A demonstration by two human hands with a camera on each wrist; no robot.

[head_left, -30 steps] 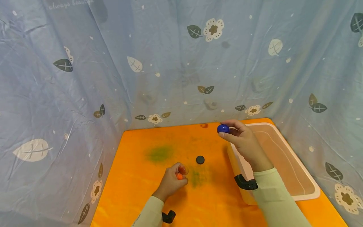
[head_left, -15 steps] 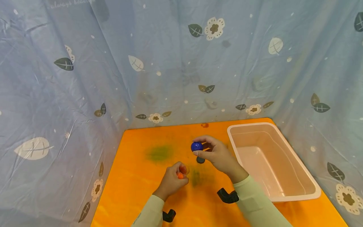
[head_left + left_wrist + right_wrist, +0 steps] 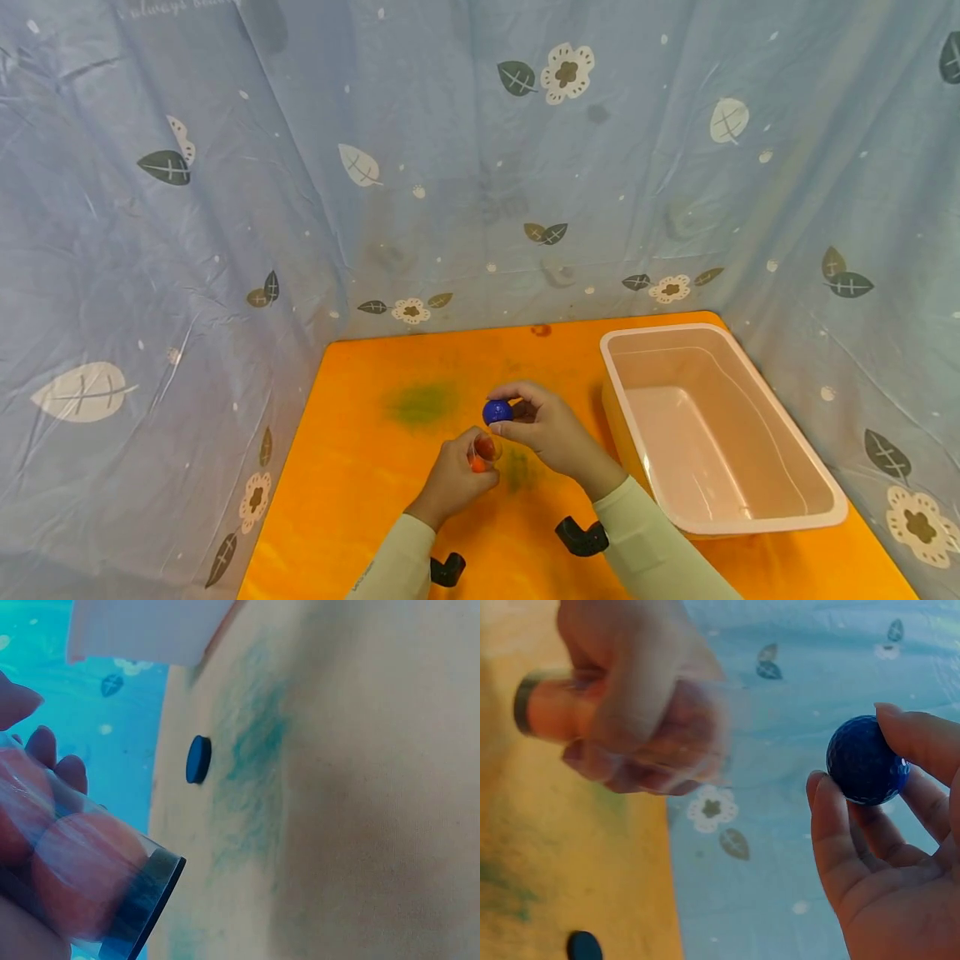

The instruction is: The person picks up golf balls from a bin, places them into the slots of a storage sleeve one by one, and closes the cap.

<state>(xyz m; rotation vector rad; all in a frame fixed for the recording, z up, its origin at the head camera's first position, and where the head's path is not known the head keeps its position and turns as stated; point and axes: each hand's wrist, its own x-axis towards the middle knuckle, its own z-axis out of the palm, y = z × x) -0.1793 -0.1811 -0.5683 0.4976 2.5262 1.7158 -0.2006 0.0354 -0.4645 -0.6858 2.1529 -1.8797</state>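
Note:
My left hand (image 3: pixel 459 477) grips a clear plastic tube (image 3: pixel 481 453) with orange balls (image 3: pixel 79 874) inside, held low over the orange table (image 3: pixel 360 500). My right hand (image 3: pixel 534 425) pinches a dark blue dimpled ball (image 3: pixel 497 412) in its fingertips just above the tube's open top. In the right wrist view the blue ball (image 3: pixel 866 760) sits between thumb and fingers, with the left hand (image 3: pixel 634 712) around the tube (image 3: pixel 555 705) beside it. A small black round cap (image 3: pixel 198 759) lies on the table; in the head view my right hand hides it.
A pale pink plastic bin (image 3: pixel 750 508) stands empty on the right side of the table. Blue flowered cloth (image 3: pixel 225 208) walls the table on three sides. Green smudges (image 3: pixel 422 405) mark the tabletop.
My right hand has carried the blue ball from above the bin leftward and down to just over the tube. The left hand with the tube has stayed in place.

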